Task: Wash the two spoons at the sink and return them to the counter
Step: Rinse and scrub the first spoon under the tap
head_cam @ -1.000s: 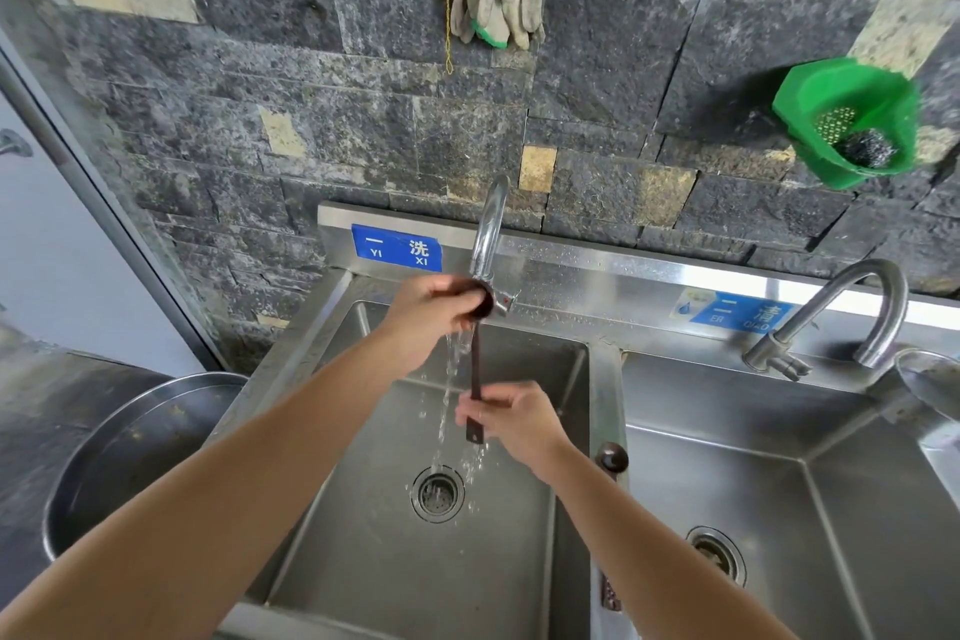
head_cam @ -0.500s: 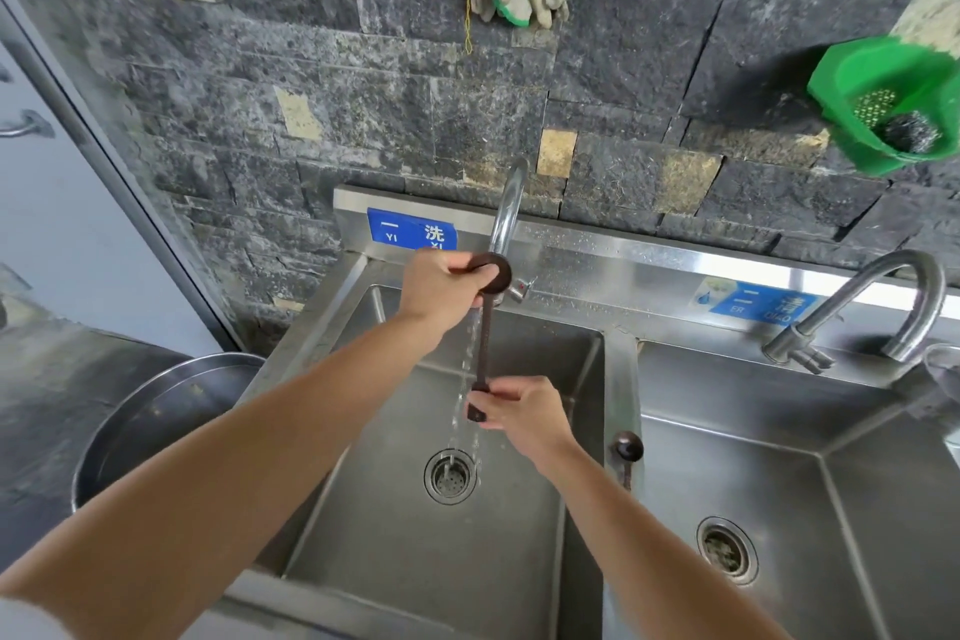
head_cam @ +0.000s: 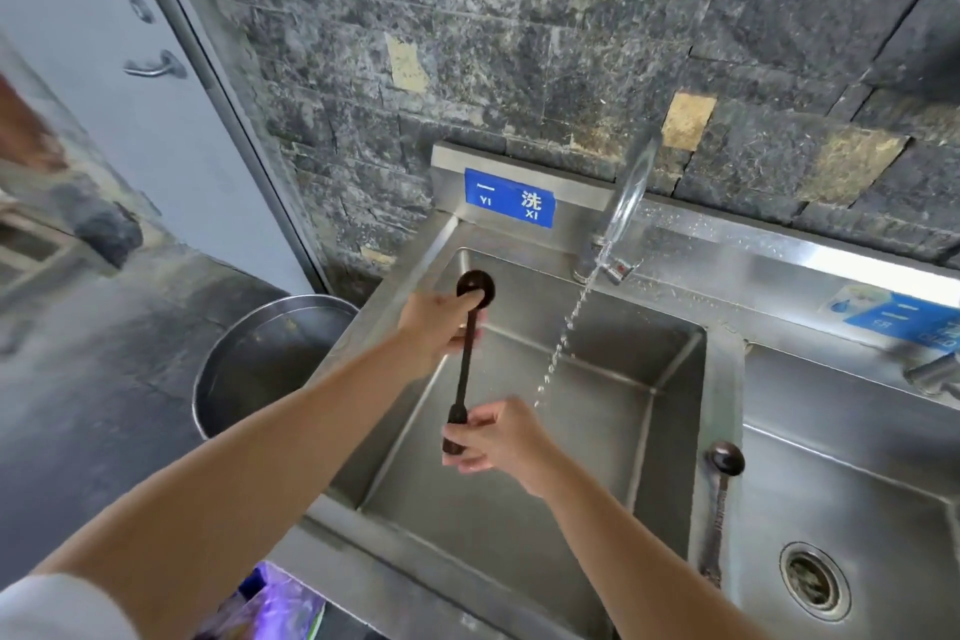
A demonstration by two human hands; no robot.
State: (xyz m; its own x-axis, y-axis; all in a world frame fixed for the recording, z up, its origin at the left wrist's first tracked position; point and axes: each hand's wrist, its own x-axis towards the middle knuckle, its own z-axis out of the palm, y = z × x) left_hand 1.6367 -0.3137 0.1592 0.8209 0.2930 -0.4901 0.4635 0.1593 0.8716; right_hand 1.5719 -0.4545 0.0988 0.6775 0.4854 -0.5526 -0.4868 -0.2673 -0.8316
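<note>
Left of the left hand, a round steel tub (head_cam: 270, 364) stands on the floor. The left hand (head_cam: 434, 327) curls its fingers round the neck of a dark long-handled spoon (head_cam: 465, 369) above the steel sink basin (head_cam: 519, 525). The right hand (head_cam: 496, 437) pinches the handle's lower end. Right of both hands, a thin water stream (head_cam: 563, 343) falls from the curved steel tap (head_cam: 626, 203), clear of the spoon. Further right, a second dark spoon (head_cam: 723, 478) lies along the divider between the basins.
</note>
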